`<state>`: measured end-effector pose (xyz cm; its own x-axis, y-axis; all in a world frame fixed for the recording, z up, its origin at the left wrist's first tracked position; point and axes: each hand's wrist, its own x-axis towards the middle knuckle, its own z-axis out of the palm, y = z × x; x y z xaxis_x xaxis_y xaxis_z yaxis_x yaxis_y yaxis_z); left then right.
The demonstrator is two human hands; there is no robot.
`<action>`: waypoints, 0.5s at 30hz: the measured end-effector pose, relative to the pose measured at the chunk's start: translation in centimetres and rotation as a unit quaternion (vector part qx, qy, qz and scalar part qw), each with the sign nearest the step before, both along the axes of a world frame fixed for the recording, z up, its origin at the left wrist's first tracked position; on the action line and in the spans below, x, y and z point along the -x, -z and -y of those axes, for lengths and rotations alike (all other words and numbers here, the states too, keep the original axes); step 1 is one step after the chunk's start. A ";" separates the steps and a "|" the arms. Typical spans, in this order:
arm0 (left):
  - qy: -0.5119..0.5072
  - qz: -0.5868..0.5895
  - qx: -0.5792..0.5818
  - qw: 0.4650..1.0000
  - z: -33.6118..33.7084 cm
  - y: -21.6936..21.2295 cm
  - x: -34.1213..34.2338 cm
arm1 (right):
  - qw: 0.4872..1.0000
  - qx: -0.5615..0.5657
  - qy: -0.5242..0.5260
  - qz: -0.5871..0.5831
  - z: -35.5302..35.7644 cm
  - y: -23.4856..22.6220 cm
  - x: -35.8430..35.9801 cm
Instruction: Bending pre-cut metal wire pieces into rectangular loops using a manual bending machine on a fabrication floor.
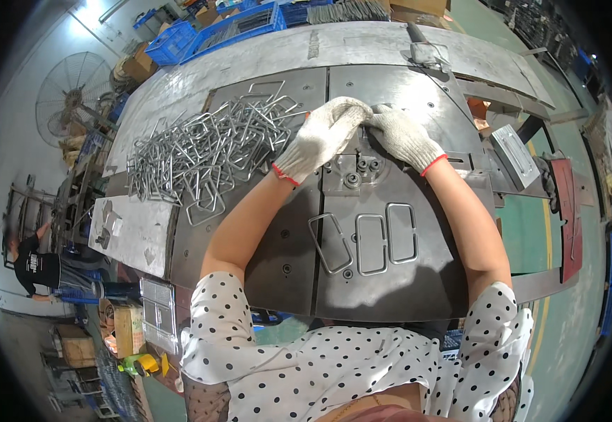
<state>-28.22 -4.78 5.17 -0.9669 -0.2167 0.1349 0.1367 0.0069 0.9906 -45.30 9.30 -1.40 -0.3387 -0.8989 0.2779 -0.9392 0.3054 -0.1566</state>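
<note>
My left hand (328, 135), in a white knit glove with a red cuff, reaches in from the left over the steel work table (376, 309). My right hand (406, 136), gloved alike, meets it fingertip to fingertip just beyond a small bolted metal fixture (351, 176). Both hands have their fingers bent and pressed together; whatever they grip is hidden by the gloves. Nearer to me lie three rectangular bent-wire frames, a tilted one (330, 243), a middle one (371, 244) and a right one (401, 233). A large tangled heap of similar wire frames (207, 144) lies left of my left hand.
Blue crates (228, 32) with metal parts stand at the far edge. A dark-handled tool (418, 42) lies at the back. Right of the table is a grey metal block (515, 156). A large fan (73, 95) and another person (38, 267) are at the left.
</note>
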 end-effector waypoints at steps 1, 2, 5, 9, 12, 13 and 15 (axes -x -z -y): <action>0.000 -0.009 0.013 1.000 0.1 0.0 0.0 | 1.000 0.001 0.001 0.008 0.0 0.0 -0.1; 0.007 0.000 0.015 1.000 0.2 0.0 0.0 | 1.000 0.020 -0.005 0.011 -0.1 -0.1 -0.1; 0.000 -0.016 0.041 0.999 0.5 0.1 0.1 | 0.999 0.038 -0.010 0.012 -0.1 -0.3 -0.2; -0.002 -0.011 0.086 0.996 0.7 0.4 0.0 | 1.000 -0.010 0.013 0.026 -0.2 -0.4 -0.3; 0.004 -0.020 0.088 0.996 0.8 0.6 0.1 | 1.000 0.005 0.000 0.006 0.0 -0.5 -0.3; 0.002 -0.029 0.079 0.996 0.7 0.6 0.1 | 1.000 -0.005 0.006 0.010 -0.1 -0.5 -0.3; 0.007 -0.018 0.081 0.997 0.7 0.6 0.1 | 1.000 -0.016 0.012 0.013 -0.1 -0.5 -0.2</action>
<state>-28.30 -5.44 4.54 -0.9633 -0.1762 0.2024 0.1740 0.1643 0.9709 -45.09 9.39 -0.86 -0.3666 -0.8988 0.2403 -0.9275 0.3329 -0.1699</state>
